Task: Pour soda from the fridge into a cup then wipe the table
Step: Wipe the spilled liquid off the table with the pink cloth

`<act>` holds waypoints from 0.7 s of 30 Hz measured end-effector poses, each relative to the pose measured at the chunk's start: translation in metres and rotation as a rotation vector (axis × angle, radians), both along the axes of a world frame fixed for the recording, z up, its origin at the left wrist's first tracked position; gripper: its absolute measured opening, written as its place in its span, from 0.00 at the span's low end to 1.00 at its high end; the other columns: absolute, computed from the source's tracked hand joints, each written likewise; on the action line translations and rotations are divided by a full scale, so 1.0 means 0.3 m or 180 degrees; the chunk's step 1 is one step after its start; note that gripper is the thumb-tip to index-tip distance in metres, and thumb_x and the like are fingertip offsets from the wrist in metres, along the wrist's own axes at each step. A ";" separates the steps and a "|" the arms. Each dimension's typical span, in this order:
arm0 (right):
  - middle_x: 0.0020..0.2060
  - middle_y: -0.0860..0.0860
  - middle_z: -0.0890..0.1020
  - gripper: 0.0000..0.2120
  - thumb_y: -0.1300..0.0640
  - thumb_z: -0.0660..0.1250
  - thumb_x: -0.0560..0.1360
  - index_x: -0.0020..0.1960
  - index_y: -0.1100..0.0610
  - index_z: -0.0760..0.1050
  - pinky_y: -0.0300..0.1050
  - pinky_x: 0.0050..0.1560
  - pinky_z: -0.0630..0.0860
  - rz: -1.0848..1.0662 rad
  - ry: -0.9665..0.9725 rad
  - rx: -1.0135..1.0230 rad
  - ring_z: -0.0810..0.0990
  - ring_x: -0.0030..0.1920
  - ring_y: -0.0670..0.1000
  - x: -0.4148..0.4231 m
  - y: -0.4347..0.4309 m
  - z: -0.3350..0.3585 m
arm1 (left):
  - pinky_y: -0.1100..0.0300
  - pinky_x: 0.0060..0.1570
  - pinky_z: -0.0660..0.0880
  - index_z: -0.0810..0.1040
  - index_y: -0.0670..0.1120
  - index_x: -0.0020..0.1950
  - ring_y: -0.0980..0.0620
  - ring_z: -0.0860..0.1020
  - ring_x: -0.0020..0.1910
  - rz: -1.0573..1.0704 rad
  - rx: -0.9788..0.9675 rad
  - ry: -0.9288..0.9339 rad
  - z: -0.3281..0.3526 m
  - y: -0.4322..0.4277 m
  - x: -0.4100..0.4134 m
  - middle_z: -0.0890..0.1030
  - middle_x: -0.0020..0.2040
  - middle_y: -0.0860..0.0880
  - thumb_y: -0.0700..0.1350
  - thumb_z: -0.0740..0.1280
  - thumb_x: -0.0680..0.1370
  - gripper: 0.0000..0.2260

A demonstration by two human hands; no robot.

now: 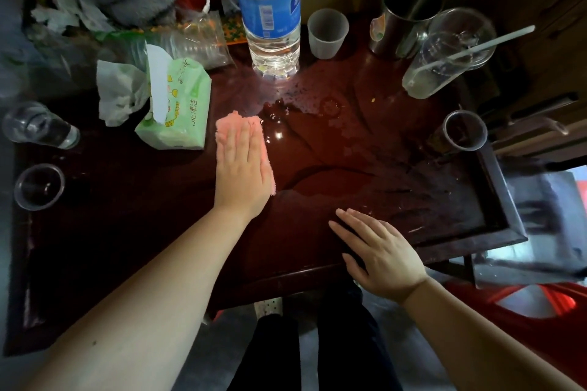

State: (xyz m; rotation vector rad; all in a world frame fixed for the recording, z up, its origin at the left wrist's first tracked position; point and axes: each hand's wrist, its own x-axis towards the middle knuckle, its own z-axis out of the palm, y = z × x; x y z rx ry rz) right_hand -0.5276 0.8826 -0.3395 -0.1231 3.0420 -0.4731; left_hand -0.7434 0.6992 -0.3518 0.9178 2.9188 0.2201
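Left hand: the left hand [243, 168] lies flat and open, fingers together, pressing down on a pink cloth [236, 128] on the table; it grips nothing, only covers the cloth.
Right hand: the right hand [379, 252] rests palm down with fingers spread on the dark wooden table [127, 232], near its front edge, empty.
Cloth: its edges show past the fingertips and along the right side of the left hand, touching the edge of the spill.
Spill: a wet puddle [305, 124] spreads over the middle of the table, from the base of the water bottle toward the right hand.
Bottle: a large clear water bottle [270, 9] with a blue label stands upright behind the puddle.
Cups: a small frosted cup [327, 33] stands just right of the bottle; a steel tumbler [406, 9] and a tall clear cup with a straw [444, 54] stand further right; small clear cups sit at the right edge [465, 130] and the left edge [39, 186].
Tissues: a green tissue pack [178, 105] lies just beside the cloth, to its left, with a crumpled tissue [119, 95] next to it.
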 end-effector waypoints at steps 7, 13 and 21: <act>0.70 0.52 0.71 0.24 0.48 0.60 0.75 0.69 0.54 0.71 0.44 0.61 0.71 0.0054 0.0031 0.0002 0.70 0.69 0.51 0.001 0.005 0.000 | 0.46 0.75 0.43 0.55 0.40 0.77 0.43 0.49 0.77 -0.0324 0.0071 0.0033 -0.013 0.055 -0.105 0.55 0.78 0.43 0.48 0.46 0.80 0.27; 0.70 0.52 0.71 0.25 0.47 0.60 0.75 0.69 0.54 0.71 0.45 0.60 0.72 0.0036 0.0021 0.0050 0.70 0.69 0.51 0.006 0.005 -0.002 | 0.45 0.75 0.44 0.55 0.39 0.77 0.43 0.50 0.77 -0.0427 0.0067 0.0050 0.004 0.047 -0.089 0.55 0.78 0.42 0.47 0.44 0.79 0.27; 0.69 0.52 0.71 0.24 0.48 0.59 0.75 0.69 0.54 0.71 0.47 0.58 0.75 -0.0010 0.0096 0.0012 0.71 0.68 0.52 0.003 -0.003 0.000 | 0.42 0.74 0.49 0.55 0.37 0.77 0.42 0.52 0.77 -0.0362 0.0099 -0.0060 0.009 0.019 0.097 0.56 0.77 0.41 0.46 0.47 0.79 0.27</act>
